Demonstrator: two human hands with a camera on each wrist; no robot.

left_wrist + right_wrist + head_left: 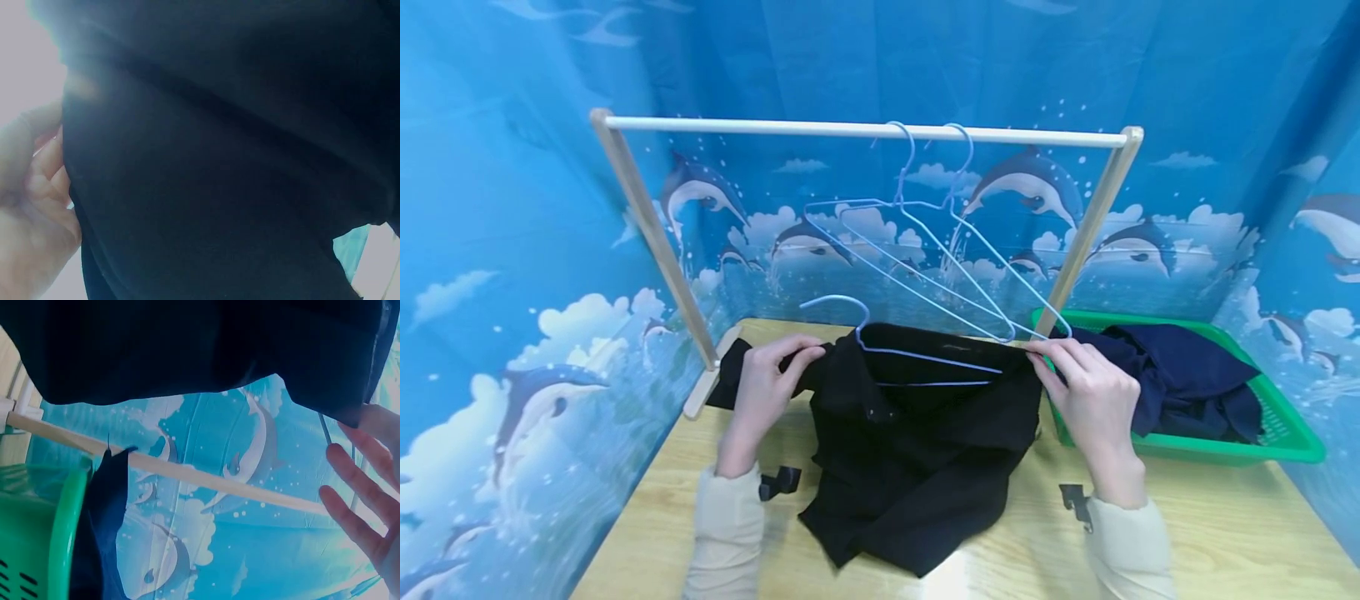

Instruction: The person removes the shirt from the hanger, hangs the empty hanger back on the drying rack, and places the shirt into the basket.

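A black collared garment (917, 467), probably a shirt, is held up over the table by both hands. My left hand (770, 379) pinches it near the shoulder on the left, and my right hand (1086, 387) pinches its upper right edge. Inside its neck opening sits a light-blue wire hanger (842, 300), its hook sticking out above the collar on the left. Most of the hanger's lower part is hidden by cloth. Dark cloth (219, 162) fills the left wrist view. In the right wrist view the right fingers (359, 481) are spread beside the garment's edge.
Behind the garment stands a rack with a white rail (760, 127) and wooden posts. Two blue wire hangers (901, 179) hang from the rail. A green basket (1225, 454) with dark navy clothes (1180, 375) stands at the right. Dolphin-patterned curtains surround the wooden table (647, 517).
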